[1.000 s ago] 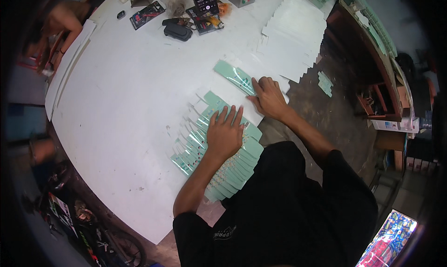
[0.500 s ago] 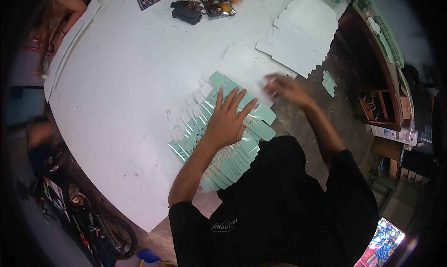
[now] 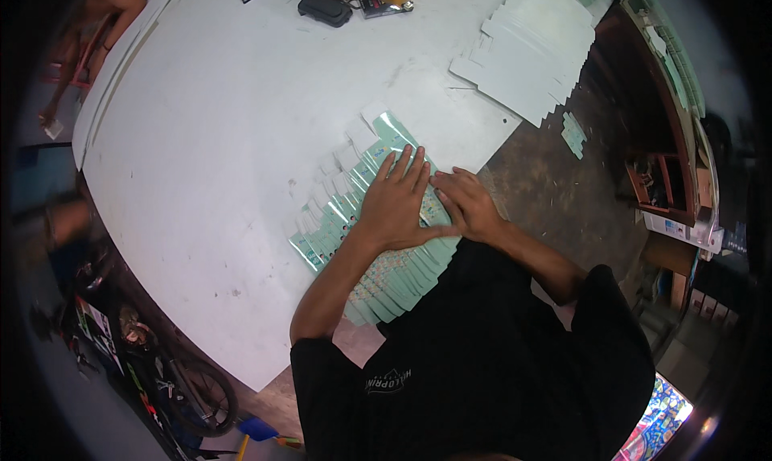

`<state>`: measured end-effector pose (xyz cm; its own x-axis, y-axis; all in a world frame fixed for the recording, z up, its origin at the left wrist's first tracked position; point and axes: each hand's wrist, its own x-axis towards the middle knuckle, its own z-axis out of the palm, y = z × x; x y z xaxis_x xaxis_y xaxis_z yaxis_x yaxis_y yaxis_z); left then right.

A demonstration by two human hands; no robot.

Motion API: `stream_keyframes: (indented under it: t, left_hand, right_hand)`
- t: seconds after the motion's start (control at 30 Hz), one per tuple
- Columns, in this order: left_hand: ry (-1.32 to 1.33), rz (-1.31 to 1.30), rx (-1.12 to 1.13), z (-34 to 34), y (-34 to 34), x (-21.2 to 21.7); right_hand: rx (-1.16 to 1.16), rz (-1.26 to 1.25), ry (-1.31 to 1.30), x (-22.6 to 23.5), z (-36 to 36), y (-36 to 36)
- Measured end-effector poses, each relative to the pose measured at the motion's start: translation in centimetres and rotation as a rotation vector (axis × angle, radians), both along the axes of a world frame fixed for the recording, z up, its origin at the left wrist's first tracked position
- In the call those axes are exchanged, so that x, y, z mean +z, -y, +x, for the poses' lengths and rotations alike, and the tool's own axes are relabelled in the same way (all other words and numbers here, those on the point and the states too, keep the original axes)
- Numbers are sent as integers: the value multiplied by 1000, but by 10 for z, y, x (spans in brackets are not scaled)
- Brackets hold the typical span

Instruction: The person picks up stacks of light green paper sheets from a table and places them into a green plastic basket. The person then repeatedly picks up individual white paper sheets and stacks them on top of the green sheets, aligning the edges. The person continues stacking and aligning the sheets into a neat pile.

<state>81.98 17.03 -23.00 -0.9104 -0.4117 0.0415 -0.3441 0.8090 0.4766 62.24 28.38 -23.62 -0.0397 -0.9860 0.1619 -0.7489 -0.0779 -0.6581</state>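
Left hand (image 3: 396, 203): flat, palm down, fingers spread wide, pressing on the fanned cartons (image 3: 362, 236); it grips nothing, and its weight seems to pin the overlapped row in place.
Right hand (image 3: 469, 206): also flat and open on the cartons, just beside the left hand, thumbs nearly touching; it rests on the near edge of the fan, as if to keep the ends lined up.
Cartons: flattened mint-green pieces with white flaps, shingled one over the next in a long slanted row, at the near right part of the table, straight in front of the person; the overlap leaves one strip of each piece bare.
Table (image 3: 225, 123): a broad white sheet, mostly bare around the fan; the cartons lie close to its near edge, within easy reach.
White stack (image 3: 531, 55): more flat blanks, fanned, at the far right of the table, well apart from the hands.
Dark pouch (image 3: 323, 7): at the far edge, beside some small printed packs whose kind I cannot tell.
Shelf (image 3: 667, 163): wooden, to the right, off the table.
Floor (image 3: 555, 187): dark, rough, with one small green piece lying on it.
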Motion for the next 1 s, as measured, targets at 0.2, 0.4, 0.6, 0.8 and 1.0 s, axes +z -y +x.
stream_keyframes:
  t: [0.2, 0.4, 0.6, 0.8, 1.0]
  left_hand:
    - [145, -37, 126, -1, -9, -1]
    - [40, -127, 183, 5, -9, -6]
    - [56, -79, 199, 4, -7, -15]
    - [57, -51, 200, 4, -4, -10]
    - [114, -84, 190, 3, -8, -7]
  right_hand:
    - [-235, -271, -411, 13, -125, 57]
    - [-402, 327, 75, 37, -81, 58]
    - [-58, 21, -577, 0, -33, 69]
    - [-43, 56, -201, -1, -48, 76]
    - [-67, 18, -282, -16, -33, 67]
